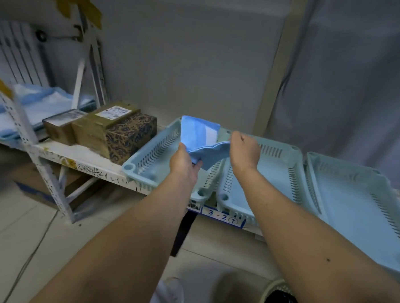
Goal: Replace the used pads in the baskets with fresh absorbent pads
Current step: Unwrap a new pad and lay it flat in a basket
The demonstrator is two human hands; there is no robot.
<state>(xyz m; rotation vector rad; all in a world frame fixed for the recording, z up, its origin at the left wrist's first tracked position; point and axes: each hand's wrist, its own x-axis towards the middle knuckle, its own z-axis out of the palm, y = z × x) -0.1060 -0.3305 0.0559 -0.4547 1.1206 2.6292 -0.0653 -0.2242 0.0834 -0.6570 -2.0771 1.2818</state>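
Note:
A folded blue absorbent pad (198,134) with a white patch hangs in the air over the leftmost light-blue basket (147,158). My left hand (184,161) grips its lower left corner. My right hand (244,149) pinches its right edge, and the pad is stretched between the two hands. A second basket (274,164) and a third basket (363,206) stand to the right on the same white shelf (82,162). No pad shows inside any of the three.
Two brown boxes (98,127) and a patterned box (130,138) sit left of the baskets. More blue pads (41,103) lie stacked at far left behind the rack post. A bin with a dark liner (279,299) stands on the tiled floor below.

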